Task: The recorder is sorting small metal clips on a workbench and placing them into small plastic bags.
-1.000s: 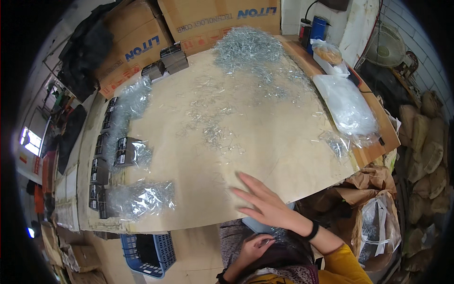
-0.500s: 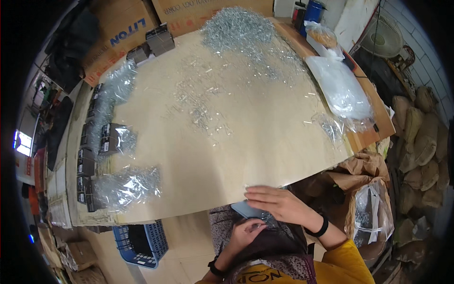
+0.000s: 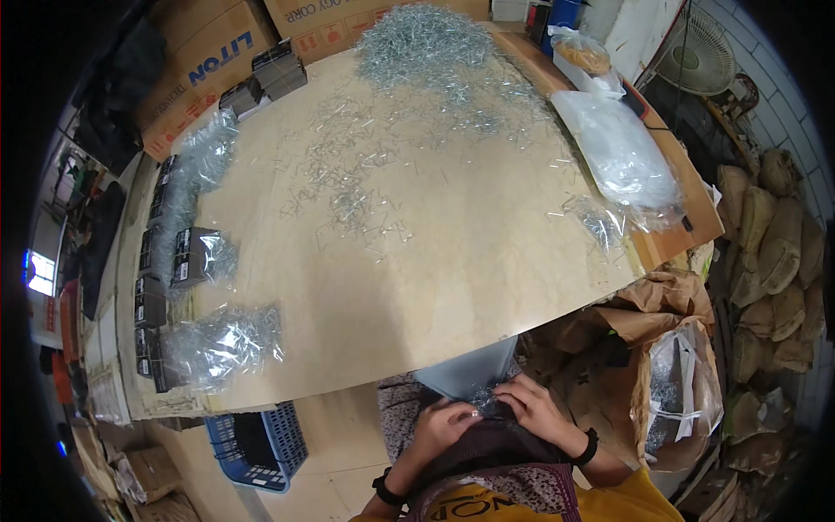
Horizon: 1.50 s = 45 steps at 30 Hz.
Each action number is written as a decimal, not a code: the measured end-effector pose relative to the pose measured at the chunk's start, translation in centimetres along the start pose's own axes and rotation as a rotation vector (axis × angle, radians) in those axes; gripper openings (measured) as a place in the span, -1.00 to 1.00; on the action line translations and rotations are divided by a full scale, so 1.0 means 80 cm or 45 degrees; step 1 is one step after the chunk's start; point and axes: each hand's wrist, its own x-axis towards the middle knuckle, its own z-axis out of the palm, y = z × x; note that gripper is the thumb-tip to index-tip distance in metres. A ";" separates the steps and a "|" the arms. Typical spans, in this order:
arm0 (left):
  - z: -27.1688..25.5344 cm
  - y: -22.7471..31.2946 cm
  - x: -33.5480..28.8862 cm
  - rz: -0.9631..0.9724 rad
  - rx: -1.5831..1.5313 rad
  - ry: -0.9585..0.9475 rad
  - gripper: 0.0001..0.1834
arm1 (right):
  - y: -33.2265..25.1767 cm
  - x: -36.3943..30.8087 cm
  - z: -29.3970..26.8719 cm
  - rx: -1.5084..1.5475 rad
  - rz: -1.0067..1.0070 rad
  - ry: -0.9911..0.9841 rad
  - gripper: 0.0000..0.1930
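Observation:
Low at the table's front edge, over my lap, my left hand (image 3: 442,426) and my right hand (image 3: 532,407) are close together, fingers curled and pinching. Between them is a small clear plastic bag (image 3: 485,398) with shiny bits, partly hidden by the fingers. Just beyond, a flat blue-grey tray (image 3: 470,367) tilts against the table edge. Thin metal pins (image 3: 352,187) lie scattered over the wooden table (image 3: 348,322), and a large heap of metal pins (image 3: 426,39) sits at its far side.
Filled clear bags (image 3: 228,344) and small dark boxes (image 3: 148,300) line the left edge. A stack of clear plastic bags (image 3: 613,143) lies at the right. Below stand a blue basket (image 3: 291,444) and a lined paper sack (image 3: 639,409). Cartons (image 3: 204,70) stand behind.
My right hand has come down from the table edge to the bag beside my left hand. More of the blue-grey tray shows. The view has shifted slightly.

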 end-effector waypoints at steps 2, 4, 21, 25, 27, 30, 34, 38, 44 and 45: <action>0.000 -0.004 0.000 0.114 0.273 0.045 -0.86 | -0.010 0.003 -0.001 -0.021 -0.047 0.024 -0.67; 0.005 -0.006 -0.003 -0.085 0.126 -0.134 -0.84 | -0.025 0.011 -0.004 0.097 -0.187 -0.015 -0.58; 0.006 0.003 0.003 -0.189 -0.296 -0.001 -0.90 | -0.001 0.006 -0.005 -0.219 -0.039 -0.187 -0.53; 0.008 -0.002 0.003 -0.214 -0.415 -0.005 -0.89 | 0.005 0.002 0.000 -0.125 -0.049 -0.207 -0.54; 0.010 -0.009 0.004 -0.204 -0.409 -0.007 -0.89 | 0.012 0.002 0.001 -0.109 0.005 -0.266 -0.57; 0.017 -0.044 -0.008 -0.305 -0.301 -0.139 -0.84 | 0.037 -0.003 0.013 0.037 0.009 -0.365 -0.72; -0.005 -0.008 -0.005 -0.524 0.065 -0.387 -0.71 | 0.044 -0.011 0.015 0.039 -0.010 -0.502 -0.77; -0.018 0.034 -0.003 -0.026 0.158 0.022 -0.67 | -0.001 0.016 -0.012 -0.048 -0.314 -0.530 -0.65; -0.087 0.098 0.018 0.032 0.449 -0.099 -0.72 | -0.082 0.085 -0.052 -0.026 -0.718 -0.365 -0.62; -0.104 0.104 0.020 0.118 0.423 0.080 -0.74 | -0.103 0.096 -0.063 -0.124 -0.647 -0.260 -0.56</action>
